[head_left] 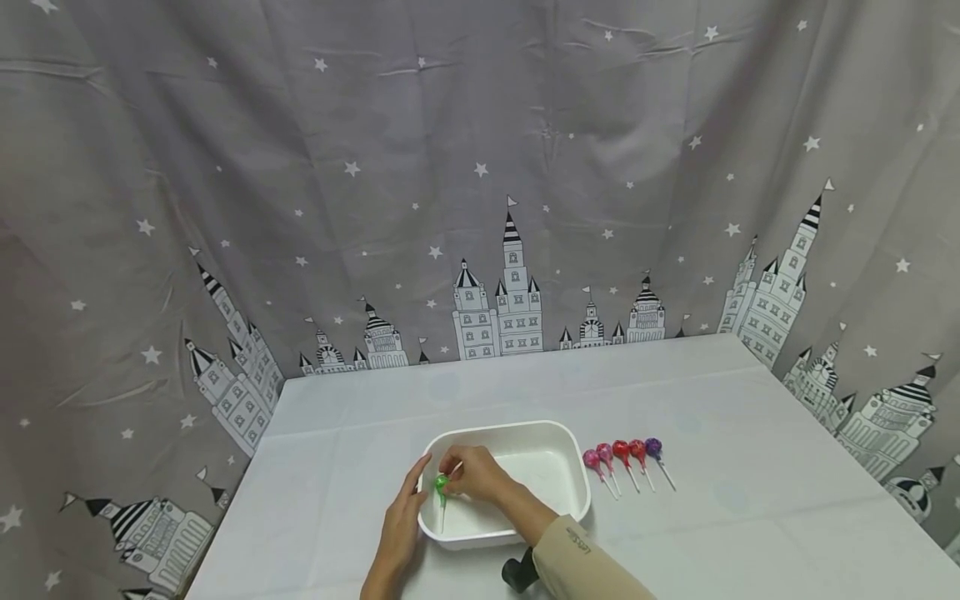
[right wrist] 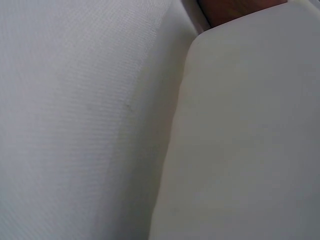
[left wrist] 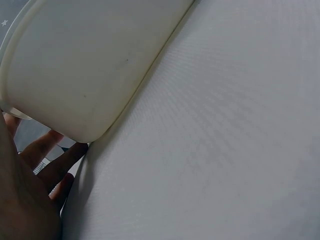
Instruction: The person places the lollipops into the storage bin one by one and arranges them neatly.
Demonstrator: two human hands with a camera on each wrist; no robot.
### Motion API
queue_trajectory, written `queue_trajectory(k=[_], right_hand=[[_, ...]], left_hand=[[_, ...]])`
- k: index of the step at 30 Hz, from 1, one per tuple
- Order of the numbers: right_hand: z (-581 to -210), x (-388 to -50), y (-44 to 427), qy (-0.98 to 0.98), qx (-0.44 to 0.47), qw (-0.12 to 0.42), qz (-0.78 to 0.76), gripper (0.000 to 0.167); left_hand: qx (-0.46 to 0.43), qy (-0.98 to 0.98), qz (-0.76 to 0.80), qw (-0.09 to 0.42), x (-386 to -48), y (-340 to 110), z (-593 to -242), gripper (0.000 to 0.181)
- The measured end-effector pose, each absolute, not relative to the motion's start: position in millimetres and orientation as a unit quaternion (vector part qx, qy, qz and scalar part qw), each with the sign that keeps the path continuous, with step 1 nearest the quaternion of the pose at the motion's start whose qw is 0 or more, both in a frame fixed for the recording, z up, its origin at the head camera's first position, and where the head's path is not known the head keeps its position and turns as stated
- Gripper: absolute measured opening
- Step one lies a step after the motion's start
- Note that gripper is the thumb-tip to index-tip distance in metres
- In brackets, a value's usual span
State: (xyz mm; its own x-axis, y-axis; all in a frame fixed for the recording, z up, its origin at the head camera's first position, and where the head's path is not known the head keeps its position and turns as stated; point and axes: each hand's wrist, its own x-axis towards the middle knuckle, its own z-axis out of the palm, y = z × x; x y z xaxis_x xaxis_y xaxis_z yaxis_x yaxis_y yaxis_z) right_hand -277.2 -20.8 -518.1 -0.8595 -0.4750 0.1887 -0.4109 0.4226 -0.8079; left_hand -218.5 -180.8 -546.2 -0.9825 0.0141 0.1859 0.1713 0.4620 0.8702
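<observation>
A green lollipop (head_left: 441, 481) is inside the white rectangular tray (head_left: 506, 536), near its left end, with its stick toward me. My right hand (head_left: 474, 475) reaches over the near rim and pinches the lollipop by its wrapped head. Against the outside of the tray's left end rests my left hand (head_left: 400, 525), its fingers extended. The left wrist view shows those fingers (left wrist: 62, 165) beside the tray's outer wall (left wrist: 95, 65). In the right wrist view the tray wall (right wrist: 245, 125) fills the right side, and the right hand's hold is out of sight.
Several wrapped lollipops (head_left: 620, 450), pink, red and purple, lie in a row right of the tray. A white cloth (head_left: 750, 467) covers the table. Behind it hangs a grey curtain (head_left: 420, 125) printed with castles and stars.
</observation>
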Motion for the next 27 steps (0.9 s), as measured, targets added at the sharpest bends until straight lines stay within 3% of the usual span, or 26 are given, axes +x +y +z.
queue_trajectory(k=[11, 27], right_hand=[[-503.8, -271.5, -13.0, 0.878, -0.268, -0.059, -0.392, 0.024], [-474.2, -259.8, 7.2, 0.877, -0.263, -0.107, -0.388, 0.012]], left_hand=[[-0.051, -0.848, -0.522, 0.074, -218.3, -180.6, -545.7, 0.050], [-0.052, -0.853, -0.513, 0.074, -216.2, -180.0, -544.3, 0.048]])
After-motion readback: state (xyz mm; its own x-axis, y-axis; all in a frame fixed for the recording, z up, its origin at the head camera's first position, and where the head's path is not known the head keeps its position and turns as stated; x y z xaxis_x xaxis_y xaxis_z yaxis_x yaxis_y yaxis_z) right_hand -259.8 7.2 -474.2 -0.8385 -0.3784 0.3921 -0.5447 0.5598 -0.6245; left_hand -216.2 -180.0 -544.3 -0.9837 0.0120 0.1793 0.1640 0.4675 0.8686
